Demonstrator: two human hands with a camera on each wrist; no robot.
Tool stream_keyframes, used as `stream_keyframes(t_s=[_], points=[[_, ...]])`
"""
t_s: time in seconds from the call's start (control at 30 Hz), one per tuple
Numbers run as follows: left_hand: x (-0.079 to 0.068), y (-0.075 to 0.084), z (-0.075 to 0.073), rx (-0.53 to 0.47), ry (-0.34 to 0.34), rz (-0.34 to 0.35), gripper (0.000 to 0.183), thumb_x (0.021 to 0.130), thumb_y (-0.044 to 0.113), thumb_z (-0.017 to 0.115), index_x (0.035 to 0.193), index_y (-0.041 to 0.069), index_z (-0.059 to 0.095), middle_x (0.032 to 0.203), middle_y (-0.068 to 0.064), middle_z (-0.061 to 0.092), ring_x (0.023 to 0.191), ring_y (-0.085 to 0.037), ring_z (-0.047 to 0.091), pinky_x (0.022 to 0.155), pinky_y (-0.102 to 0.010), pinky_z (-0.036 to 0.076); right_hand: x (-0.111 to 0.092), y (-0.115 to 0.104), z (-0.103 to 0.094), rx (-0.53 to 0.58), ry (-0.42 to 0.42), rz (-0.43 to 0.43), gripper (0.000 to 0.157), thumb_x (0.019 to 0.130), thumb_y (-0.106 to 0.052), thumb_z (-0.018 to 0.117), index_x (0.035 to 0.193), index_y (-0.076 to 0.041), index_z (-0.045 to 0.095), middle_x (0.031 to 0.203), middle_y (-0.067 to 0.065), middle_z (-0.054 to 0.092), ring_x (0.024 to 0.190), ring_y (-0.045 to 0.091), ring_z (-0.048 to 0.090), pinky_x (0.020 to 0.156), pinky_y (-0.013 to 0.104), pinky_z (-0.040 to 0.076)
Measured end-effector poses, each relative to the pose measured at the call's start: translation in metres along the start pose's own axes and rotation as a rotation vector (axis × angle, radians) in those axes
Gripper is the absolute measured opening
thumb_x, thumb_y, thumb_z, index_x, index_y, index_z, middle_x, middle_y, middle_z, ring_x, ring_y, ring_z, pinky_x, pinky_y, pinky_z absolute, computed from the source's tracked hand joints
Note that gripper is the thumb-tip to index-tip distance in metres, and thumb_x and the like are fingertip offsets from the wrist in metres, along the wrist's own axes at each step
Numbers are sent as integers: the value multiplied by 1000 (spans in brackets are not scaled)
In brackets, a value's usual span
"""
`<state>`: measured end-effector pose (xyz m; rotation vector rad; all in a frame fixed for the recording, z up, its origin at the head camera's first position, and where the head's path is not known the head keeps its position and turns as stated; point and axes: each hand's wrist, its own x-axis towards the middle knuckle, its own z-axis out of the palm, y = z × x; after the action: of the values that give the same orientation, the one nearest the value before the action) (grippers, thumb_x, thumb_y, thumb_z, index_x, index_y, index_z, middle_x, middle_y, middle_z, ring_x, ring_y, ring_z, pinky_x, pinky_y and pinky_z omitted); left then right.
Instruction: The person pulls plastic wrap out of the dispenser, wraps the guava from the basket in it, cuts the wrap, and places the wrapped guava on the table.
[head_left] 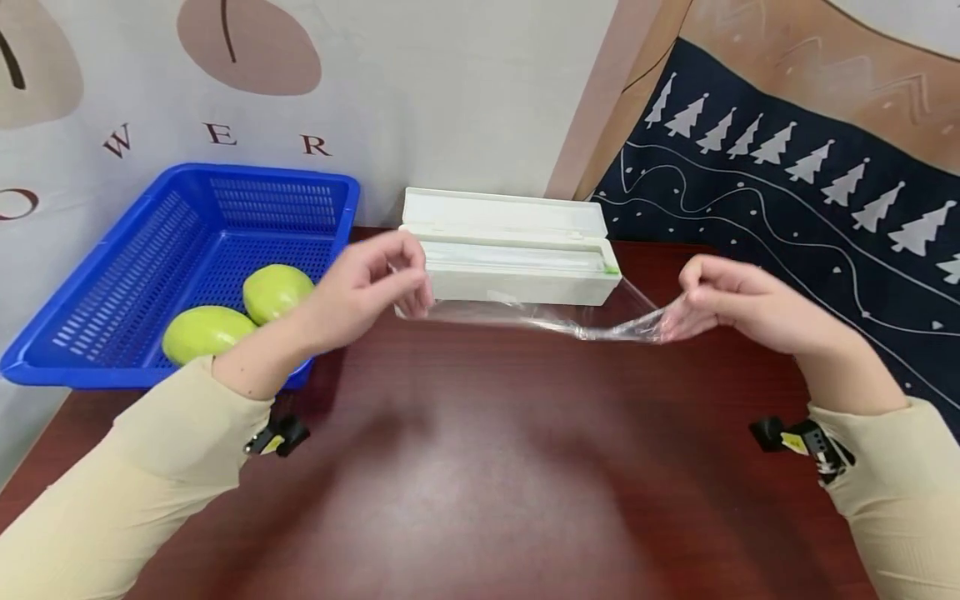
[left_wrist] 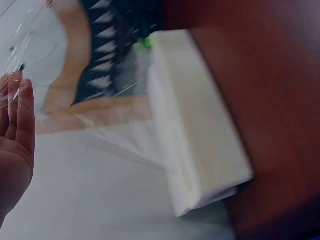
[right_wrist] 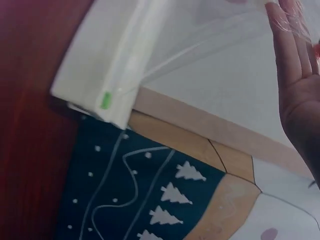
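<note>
A sheet of clear plastic wrap [head_left: 592, 332] stretches between the two hands in the head view, its edge bunched toward the right. The left hand [head_left: 356, 287] pinches its left end between thumb and fingers. At the other end, the right hand [head_left: 738, 304] grips a gathered corner. Behind the film stands a white wrap dispenser box [head_left: 517, 287], its lid [head_left: 502, 215] raised and a green piece [head_left: 611, 270] at its right end. Both wrist views show film running from the box [left_wrist: 200, 115] up to the fingertips [right_wrist: 284, 45].
A blue plastic basket [head_left: 176, 376] stands at the left, holding two green mangoes [head_left: 206, 333], partly behind the left forearm. The dark red tabletop [head_left: 480, 467] extends in front of the box. Printed cloth [head_left: 787, 217] hangs behind the table.
</note>
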<state>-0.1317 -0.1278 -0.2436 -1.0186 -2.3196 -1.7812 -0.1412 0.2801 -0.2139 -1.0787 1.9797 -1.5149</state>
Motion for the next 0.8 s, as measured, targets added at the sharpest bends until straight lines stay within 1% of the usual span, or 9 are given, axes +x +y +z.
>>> stream_keyframes(t_s=[0.07, 0.13, 0.2, 0.3, 0.43, 0.53, 0.6, 0.67, 0.8], points=[[-8, -7, 6, 29, -64, -31, 13, 92, -1, 46, 81, -3, 50, 71, -10, 64, 59, -18, 62, 57, -30, 54, -4, 5, 6, -84, -29, 78, 19, 97, 8, 28, 92, -6, 41, 96, 8, 72, 88, 19, 70, 76, 29, 56], [-16, -14, 11, 35, -119, -65, 13, 93, 0, 46, 81, -1, 51, 73, -15, 64, 60, -20, 62, 58, -32, 54, -6, 12, 12, -114, -58, 129, 16, 98, 6, 29, 91, -5, 39, 96, 9, 72, 88, 19, 69, 77, 31, 56], [-24, -22, 15, 25, -158, -96, 13, 94, 1, 46, 81, 1, 52, 74, -16, 64, 61, -21, 63, 59, -33, 55, -8, 21, 17, -101, -89, 155, 14, 98, 5, 29, 90, -3, 37, 97, 11, 71, 88, 21, 69, 78, 32, 56], [-36, -33, 21, -7, -199, -136, 14, 94, 1, 47, 81, 3, 52, 75, -13, 63, 64, -20, 65, 62, -33, 55, -13, 35, 23, -57, -128, 174, 11, 98, 4, 29, 89, 0, 35, 100, 12, 71, 92, 22, 69, 80, 32, 55], [-52, -50, 29, -25, -243, -152, 17, 92, -1, 48, 77, 4, 49, 74, -7, 62, 69, -18, 65, 66, -31, 55, -23, 57, 30, 16, -179, 195, 11, 97, 6, 32, 87, 4, 36, 106, 8, 70, 100, 20, 67, 86, 30, 53], [-65, -63, 34, 26, -289, -142, 18, 91, 0, 52, 74, 7, 50, 74, -3, 62, 73, -12, 63, 69, -26, 53, -30, 72, 36, 43, -213, 217, 11, 96, 5, 35, 86, 5, 39, 109, 5, 68, 106, 18, 65, 90, 28, 51], [-73, -71, 38, 78, -332, -119, 18, 89, 0, 54, 73, 9, 52, 74, -3, 63, 76, -8, 63, 72, -24, 53, -35, 82, 40, 45, -228, 229, 12, 95, 5, 38, 84, 4, 40, 109, 5, 67, 108, 16, 63, 92, 26, 49], [-81, -79, 41, 159, -385, -80, 18, 87, 1, 58, 72, 12, 54, 76, -1, 64, 78, -6, 61, 74, -23, 52, -40, 90, 45, 35, -236, 247, 12, 94, 4, 41, 82, 3, 42, 111, 7, 66, 111, 13, 61, 92, 25, 48], [-93, -91, 46, 339, -489, 4, 20, 83, 4, 61, 70, 18, 56, 87, 3, 67, 88, -8, 62, 82, -29, 51, -46, 104, 56, -43, -223, 269, 11, 91, 2, 49, 81, -1, 47, 115, 10, 65, 114, 5, 57, 91, 21, 44]])
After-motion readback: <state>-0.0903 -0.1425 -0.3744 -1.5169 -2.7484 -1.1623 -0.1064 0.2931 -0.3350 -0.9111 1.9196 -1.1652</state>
